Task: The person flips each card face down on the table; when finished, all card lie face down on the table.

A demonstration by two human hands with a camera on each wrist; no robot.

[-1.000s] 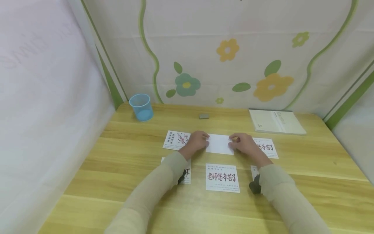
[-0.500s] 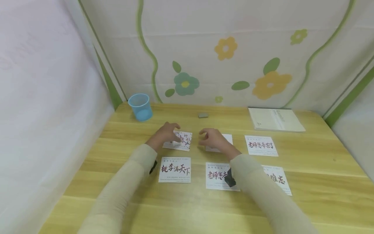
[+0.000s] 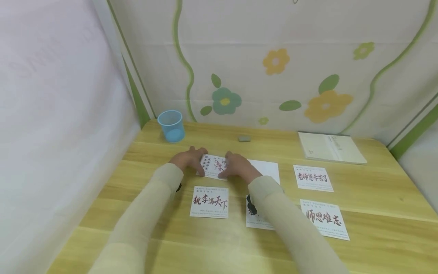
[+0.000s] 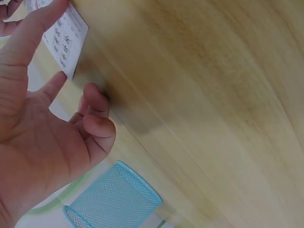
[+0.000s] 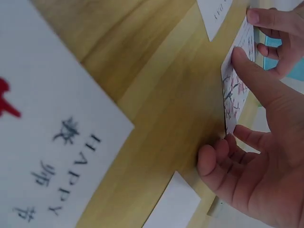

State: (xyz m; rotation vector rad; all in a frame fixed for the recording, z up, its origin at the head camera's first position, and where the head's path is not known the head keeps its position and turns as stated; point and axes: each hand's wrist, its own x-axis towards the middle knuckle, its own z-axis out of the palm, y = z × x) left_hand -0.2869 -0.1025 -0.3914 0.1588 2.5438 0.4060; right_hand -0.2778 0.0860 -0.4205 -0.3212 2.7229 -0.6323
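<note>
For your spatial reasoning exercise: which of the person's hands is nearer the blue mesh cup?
Left. The left hand lies just in front of the blue mesh cup; the right hand sits farther right, across the blossom card.

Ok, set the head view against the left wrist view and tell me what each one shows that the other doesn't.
Only the head view shows the right hand, the blank white card, the four cards with red characters, such as the one nearest the left sleeve, the grey eraser and the book. Only the left wrist view shows the left hand's palm side, with its fingers loosely curled over the table. Both show the left hand on the blossom card, and the blue mesh cup.
</note>
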